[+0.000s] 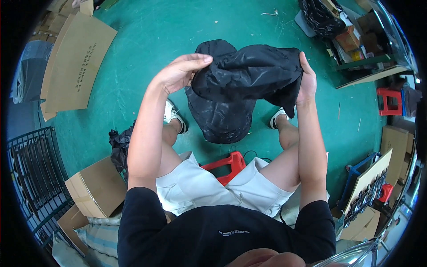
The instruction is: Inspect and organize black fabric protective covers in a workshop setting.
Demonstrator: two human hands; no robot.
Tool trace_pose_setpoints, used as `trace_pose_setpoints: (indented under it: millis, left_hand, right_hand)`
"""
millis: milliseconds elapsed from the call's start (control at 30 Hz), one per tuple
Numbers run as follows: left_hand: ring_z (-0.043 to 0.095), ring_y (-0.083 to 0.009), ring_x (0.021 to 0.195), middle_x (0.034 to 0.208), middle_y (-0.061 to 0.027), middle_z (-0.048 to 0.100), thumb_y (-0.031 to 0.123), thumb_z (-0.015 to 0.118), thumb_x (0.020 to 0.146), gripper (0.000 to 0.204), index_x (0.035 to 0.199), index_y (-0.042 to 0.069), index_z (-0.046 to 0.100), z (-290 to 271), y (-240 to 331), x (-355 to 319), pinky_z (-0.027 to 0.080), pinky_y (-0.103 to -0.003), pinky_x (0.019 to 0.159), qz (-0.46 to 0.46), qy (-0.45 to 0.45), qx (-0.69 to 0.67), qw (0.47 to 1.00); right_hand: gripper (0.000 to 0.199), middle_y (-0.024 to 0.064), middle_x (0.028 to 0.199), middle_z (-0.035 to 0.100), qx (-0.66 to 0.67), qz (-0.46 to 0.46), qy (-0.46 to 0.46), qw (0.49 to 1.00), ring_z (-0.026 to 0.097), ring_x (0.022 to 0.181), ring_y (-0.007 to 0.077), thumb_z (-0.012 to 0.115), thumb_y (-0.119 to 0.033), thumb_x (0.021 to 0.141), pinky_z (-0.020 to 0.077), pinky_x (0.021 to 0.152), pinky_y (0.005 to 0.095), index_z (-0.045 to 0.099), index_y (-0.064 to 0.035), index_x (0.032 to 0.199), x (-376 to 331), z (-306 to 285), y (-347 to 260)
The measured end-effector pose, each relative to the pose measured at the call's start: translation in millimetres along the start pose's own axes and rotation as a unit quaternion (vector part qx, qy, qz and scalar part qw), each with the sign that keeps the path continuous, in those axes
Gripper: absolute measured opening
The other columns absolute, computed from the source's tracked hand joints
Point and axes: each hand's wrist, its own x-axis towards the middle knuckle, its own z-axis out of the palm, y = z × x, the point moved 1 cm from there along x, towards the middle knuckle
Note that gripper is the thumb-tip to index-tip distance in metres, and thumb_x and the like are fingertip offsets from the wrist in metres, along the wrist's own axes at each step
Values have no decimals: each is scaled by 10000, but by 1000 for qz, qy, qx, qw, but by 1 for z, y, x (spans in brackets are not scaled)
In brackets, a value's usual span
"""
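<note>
A shiny black fabric piece [249, 73], like a soft cover or bag, is stretched between my hands above the floor. My left hand [180, 71] grips its left end, thumb on top and fingers mostly behind the cloth. My right hand [307, 82] is closed on its right end, with the fingertips largely hidden behind the fabric and a loose flap hanging beside the palm. Beneath it lies a rounded heap of similar black fabric [222, 120] between my feet. Whether the held piece and the heap are joined, I cannot tell.
A red stool [229, 167] shows between my knees. Cardboard boxes [98, 187] and a black wire rack [35, 173] stand at left, below a large cardboard sheet [78, 62]. Another red stool [390, 101] and a cluttered shelf [364, 62] are at right.
</note>
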Motion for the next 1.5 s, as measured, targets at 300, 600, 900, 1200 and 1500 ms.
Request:
trace_pose_setpoints:
  millis: [300,600,900,1200,1500]
  left_hand:
    - [529,-259,1227,1248,-134,607,457,663,868,764,1426,29,366,34,-10,17,387,-489,1041,157,-100,-347,919]
    - [603,-268,1133,1269,-147,608,413,503,988,541,1316,-17,514,7,5,9,455,-426,1019,259,-86,-433,859]
    - [564,-287,1186,1297,-174,571,442,424,1011,546,1263,-33,519,8,8,15,457,-409,1009,246,10,-386,889]
    - [630,-227,1083,1180,-129,634,74,629,904,368,1250,6,523,13,2,17,509,-375,961,237,15,-247,939]
    - [496,-282,1276,1384,-134,497,155,610,914,548,1398,19,392,29,-2,16,397,-451,1073,276,-83,-329,899]
  right_hand:
    - [584,221,1438,440,66,-13,-73,995,439,1315,382,296,-417,1042,291,1143,500,380,25,1414,-5,1,10]
    - [598,205,1440,441,-28,-84,63,994,442,1308,378,300,-437,1040,319,1126,494,391,28,1406,-5,3,3]
    - [603,205,1416,467,-87,-120,140,979,459,1295,366,311,-450,1037,326,1121,486,414,32,1385,-6,22,0]
    - [497,206,1328,551,-206,-51,122,970,544,1215,359,553,-294,935,408,1067,472,513,38,1303,-12,16,7]
    - [384,217,1176,637,-196,-9,159,968,664,1017,314,486,-179,976,542,909,417,510,68,1269,-5,18,16]
